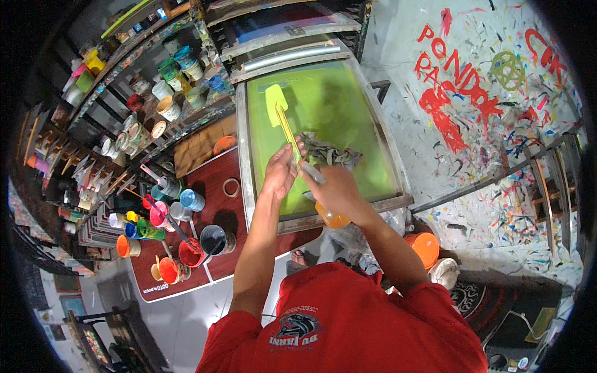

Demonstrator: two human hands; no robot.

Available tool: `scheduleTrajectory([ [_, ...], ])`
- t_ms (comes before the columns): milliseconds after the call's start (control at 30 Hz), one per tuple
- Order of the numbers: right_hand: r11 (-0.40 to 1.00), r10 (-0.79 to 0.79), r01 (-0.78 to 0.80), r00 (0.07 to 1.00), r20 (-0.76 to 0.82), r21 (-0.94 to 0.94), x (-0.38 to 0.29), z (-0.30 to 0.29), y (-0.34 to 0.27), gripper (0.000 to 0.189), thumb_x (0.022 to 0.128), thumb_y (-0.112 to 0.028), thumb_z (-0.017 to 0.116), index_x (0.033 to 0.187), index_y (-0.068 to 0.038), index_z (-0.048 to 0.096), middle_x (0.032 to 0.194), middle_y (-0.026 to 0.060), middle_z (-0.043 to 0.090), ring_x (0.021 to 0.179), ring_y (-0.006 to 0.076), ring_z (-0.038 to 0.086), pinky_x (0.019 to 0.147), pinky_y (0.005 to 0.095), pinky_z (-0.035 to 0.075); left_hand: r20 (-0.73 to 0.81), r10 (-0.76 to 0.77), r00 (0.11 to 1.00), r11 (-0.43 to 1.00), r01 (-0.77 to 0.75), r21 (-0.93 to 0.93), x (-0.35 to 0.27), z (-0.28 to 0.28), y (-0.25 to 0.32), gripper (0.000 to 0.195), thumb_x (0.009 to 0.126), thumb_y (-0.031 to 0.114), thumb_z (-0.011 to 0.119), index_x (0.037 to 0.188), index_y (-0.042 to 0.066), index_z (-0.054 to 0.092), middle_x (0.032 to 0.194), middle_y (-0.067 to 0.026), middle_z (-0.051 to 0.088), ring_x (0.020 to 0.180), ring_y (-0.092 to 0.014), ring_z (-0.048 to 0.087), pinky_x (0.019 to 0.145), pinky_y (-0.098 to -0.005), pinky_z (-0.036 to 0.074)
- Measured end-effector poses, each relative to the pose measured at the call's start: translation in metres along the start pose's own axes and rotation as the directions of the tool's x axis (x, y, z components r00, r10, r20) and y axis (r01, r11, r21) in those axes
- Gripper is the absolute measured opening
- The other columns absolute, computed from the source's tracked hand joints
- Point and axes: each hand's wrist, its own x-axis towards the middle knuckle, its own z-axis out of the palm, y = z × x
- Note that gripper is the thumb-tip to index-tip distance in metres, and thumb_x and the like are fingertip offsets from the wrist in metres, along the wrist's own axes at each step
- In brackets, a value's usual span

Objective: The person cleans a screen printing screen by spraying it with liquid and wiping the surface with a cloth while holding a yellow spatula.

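Observation:
My left hand (280,170) grips the stem of a spatula (276,105) whose broad blade is coated in yellow-green. The blade points away from me, above a framed printing screen (322,107) with a green mesh. My right hand (336,189) is closed around a clear bottle (332,217) with orange contents, partly hidden by the hand. A pale grey piece (313,172) sticks out from the right fingers beside the spatula's stem; I cannot tell whether it belongs to the bottle. Just beyond my hands, a crumpled grey cloth (333,151) lies on the mesh.
On the left, a dark red table (219,200) bears several paint pots (189,252) and a tape ring (231,187). Shelves with paint containers (168,108) rise behind it. An orange-topped bucket (423,249) stands at right. A paint-smeared wall (466,116) flanks the screen.

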Motion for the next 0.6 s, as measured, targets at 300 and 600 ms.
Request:
scheduleTrajectory([
  [300,1.0,-0.017,0.014,0.989,-0.149,-0.021,0.025,-0.02,-0.007,0.048,0.097,-0.05,0.053,0.087,-0.007,0.071,0.072,0.0218,0.066,0.071,0.0441,0.065,0.066,0.054,0.05,-0.109,-0.023,0.994,0.959,0.052,0.278,-0.022,-0.001,0.001,0.028,0.104,0.022,0.054,0.122,0.003,0.064,0.108,-0.0034,0.067,0.09,-0.012,0.06,0.081,-0.0319,0.057],
  [600,0.999,0.013,-0.017,0.995,-0.099,-0.043,0.042,-0.03,-0.006,0.054,0.097,-0.054,0.049,0.092,-0.005,0.072,0.08,0.0227,0.069,0.079,0.0436,0.067,0.074,0.0525,0.052,-0.173,0.071,0.982,0.902,0.01,0.432,-0.038,-0.015,-0.001,0.027,0.097,0.016,0.066,0.12,0.001,0.065,0.101,-0.0032,0.067,0.084,-0.009,0.058,0.074,-0.0283,0.056],
])
